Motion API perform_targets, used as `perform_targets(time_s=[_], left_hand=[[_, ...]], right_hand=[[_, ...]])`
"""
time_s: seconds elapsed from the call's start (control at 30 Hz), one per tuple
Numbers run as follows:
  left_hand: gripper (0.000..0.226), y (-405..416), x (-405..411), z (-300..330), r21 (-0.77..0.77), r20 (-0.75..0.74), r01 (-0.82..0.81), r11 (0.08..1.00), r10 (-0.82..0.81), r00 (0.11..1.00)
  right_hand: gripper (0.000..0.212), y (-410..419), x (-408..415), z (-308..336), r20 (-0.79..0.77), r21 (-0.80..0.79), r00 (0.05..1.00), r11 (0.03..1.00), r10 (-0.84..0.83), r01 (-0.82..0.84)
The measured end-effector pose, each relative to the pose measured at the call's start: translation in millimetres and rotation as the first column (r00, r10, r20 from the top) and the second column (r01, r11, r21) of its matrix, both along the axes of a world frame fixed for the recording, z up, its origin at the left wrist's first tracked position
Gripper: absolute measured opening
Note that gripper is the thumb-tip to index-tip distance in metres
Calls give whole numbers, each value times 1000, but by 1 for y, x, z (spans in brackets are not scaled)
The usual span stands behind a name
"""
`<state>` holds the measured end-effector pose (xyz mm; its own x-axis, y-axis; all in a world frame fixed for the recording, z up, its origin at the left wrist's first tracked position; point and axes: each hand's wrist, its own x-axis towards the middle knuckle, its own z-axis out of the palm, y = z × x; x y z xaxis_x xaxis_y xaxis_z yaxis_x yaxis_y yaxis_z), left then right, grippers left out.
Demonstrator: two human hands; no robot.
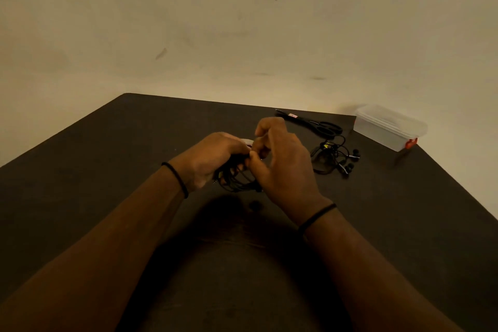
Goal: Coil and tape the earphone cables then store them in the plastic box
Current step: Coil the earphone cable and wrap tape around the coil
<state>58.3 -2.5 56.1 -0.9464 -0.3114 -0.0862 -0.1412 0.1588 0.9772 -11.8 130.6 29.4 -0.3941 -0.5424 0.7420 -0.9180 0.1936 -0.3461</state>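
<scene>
Dark table [107, 170] meets beige wall [242, 21]; both hands' [215, 156] grip clamped on coiled earphone cable [237, 183].

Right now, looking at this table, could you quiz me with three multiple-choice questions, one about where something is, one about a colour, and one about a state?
1. Where do the scissors lie?
A. Inside the plastic box
B. On the table, between the hands and the plastic box
C. On the person's lap

2. What colour is the clip on the plastic box?
A. Orange-red
B. Blue
C. Green

3. What is the state of the plastic box?
A. Lid off, lying beside it
B. Lid on
C. Tipped on its side

Answers:
1. B, the scissors rest on the dark table beyond the right hand, left of the box.
2. A, an orange-red clip shows at the box's near end.
3. B, the clear lid sits on top of the box, while the left hand holds a coiled cable and loose earphones wait outside.
</scene>
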Motion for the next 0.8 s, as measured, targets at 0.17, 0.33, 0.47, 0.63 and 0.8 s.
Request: perform_targets(time_s=[0.17,0.33,0.47,0.63,0.8], left_hand=[[26,-7,-1,-5,5,71,-25,1000,24,997],[32,-6,-2,-2,-53,6,-27,998,27,1000],[32,-2,-3,-1,-98,-15,15,995,-16,1000],[33,-1,-2,-2,-190,-37,14,982,-21,999],[31,1,-4,-3,-289,-75,35,957,-59,995]], right_hand=[[39,6,-5,2,171,26,981,995,95,-101],[20,9,-8,4,507,-241,844,969,176,-57],[13,8,-14,0,569,-252,815,967,113,42],[12,6,-20,-2,681,-162,727,986,83,40],[23,10,-16,2,798,-136,585,989,141,-54]])
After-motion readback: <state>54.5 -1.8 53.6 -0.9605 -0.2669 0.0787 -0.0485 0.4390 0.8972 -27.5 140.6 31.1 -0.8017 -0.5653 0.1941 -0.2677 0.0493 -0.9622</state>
